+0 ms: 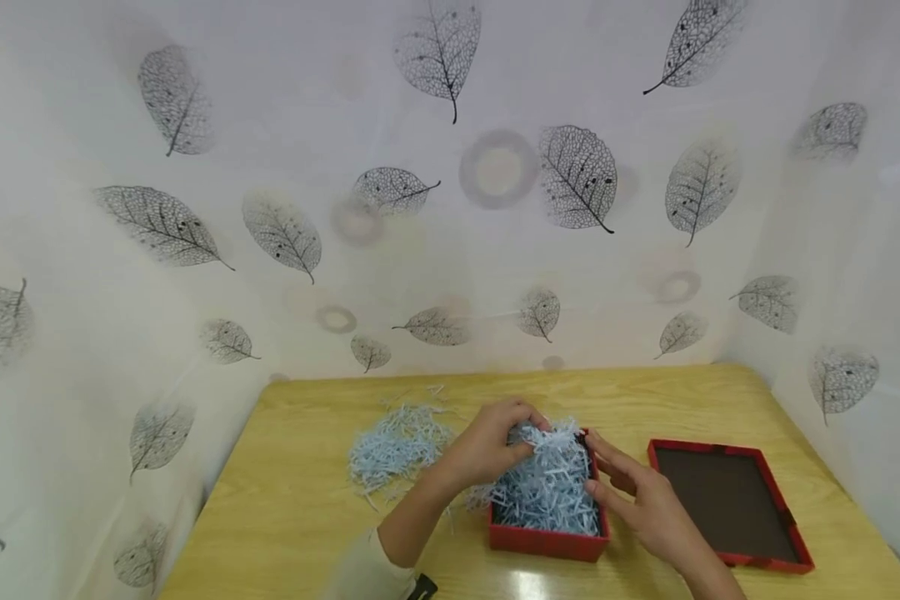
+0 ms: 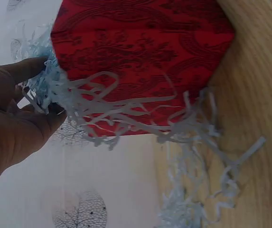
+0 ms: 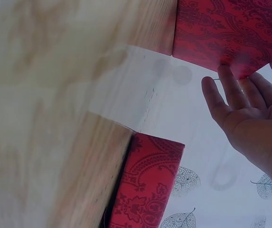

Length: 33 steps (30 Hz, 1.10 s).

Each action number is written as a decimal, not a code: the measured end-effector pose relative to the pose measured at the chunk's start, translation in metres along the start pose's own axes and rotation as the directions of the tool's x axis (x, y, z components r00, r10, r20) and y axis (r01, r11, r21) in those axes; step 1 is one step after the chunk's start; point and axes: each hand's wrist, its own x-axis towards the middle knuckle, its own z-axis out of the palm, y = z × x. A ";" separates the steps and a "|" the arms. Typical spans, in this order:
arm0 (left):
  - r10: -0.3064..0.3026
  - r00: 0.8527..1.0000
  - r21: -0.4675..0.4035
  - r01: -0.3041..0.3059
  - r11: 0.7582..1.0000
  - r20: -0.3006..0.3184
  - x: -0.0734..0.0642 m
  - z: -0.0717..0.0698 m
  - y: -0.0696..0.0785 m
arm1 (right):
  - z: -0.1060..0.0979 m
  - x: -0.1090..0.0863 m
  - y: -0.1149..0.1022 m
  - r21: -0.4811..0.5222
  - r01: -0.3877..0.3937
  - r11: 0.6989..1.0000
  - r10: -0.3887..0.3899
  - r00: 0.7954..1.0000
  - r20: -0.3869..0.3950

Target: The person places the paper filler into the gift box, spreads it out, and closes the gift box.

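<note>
Pale blue shredded paper [image 1: 547,483] fills a red patterned box [image 1: 547,542] and heaps above its rim. My left hand [image 1: 487,442] is over the box's far left corner, pinching some of the shreds between thumb and curled fingers. In the left wrist view, strands of shredded paper [image 2: 131,107] trail down the outside of the red box [image 2: 140,52]. My right hand [image 1: 641,500] touches the box's right wall with fairly straight fingers. The right wrist view shows this hand [image 3: 249,109] with its fingertips against the red patterned side [image 3: 226,38].
A loose pile of shredded paper [image 1: 397,446] lies on the wooden table [image 1: 285,517] left of the box. To the right is a red-rimmed lid [image 1: 727,500], its dark inside facing up. Leaf-patterned sheeting [image 1: 435,250] hangs behind the table and along its sides.
</note>
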 end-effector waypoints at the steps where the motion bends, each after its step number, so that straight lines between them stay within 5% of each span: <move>1: -0.011 1.000 -0.001 0.011 1.000 0.022 -0.001 0.004 -0.004 | 0.000 -0.001 0.000 -0.006 -0.003 1.000 0.003 1.000 -0.001; 6: -0.044 0.990 0.058 0.037 0.998 0.134 0.001 0.026 -0.012 | -0.002 -0.002 0.001 -0.011 -0.001 1.000 0.001 1.000 0.005; 13: -0.066 0.947 0.233 -0.010 0.972 0.314 0.018 0.051 -0.009 | -0.001 -0.001 0.003 0.000 0.024 1.000 -0.024 1.000 0.002; 18: -0.130 0.919 0.362 -0.015 0.932 0.372 0.027 0.068 -0.011 | 0.002 -0.002 0.003 0.016 0.024 1.000 -0.024 1.000 0.003; 21: -0.137 0.915 0.402 -0.029 0.915 0.379 0.028 0.073 -0.011 | 0.003 -0.002 0.002 0.017 0.024 1.000 -0.024 1.000 0.000; 26: -0.128 0.924 0.348 -0.006 0.937 0.360 0.023 0.058 -0.005 | 0.003 -0.002 0.002 0.012 0.018 1.000 -0.018 1.000 0.006; 33: -0.024 0.955 0.183 -0.032 0.983 0.296 0.012 0.001 0.006 | 0.001 -0.001 0.003 0.005 0.013 1.000 -0.013 1.000 0.004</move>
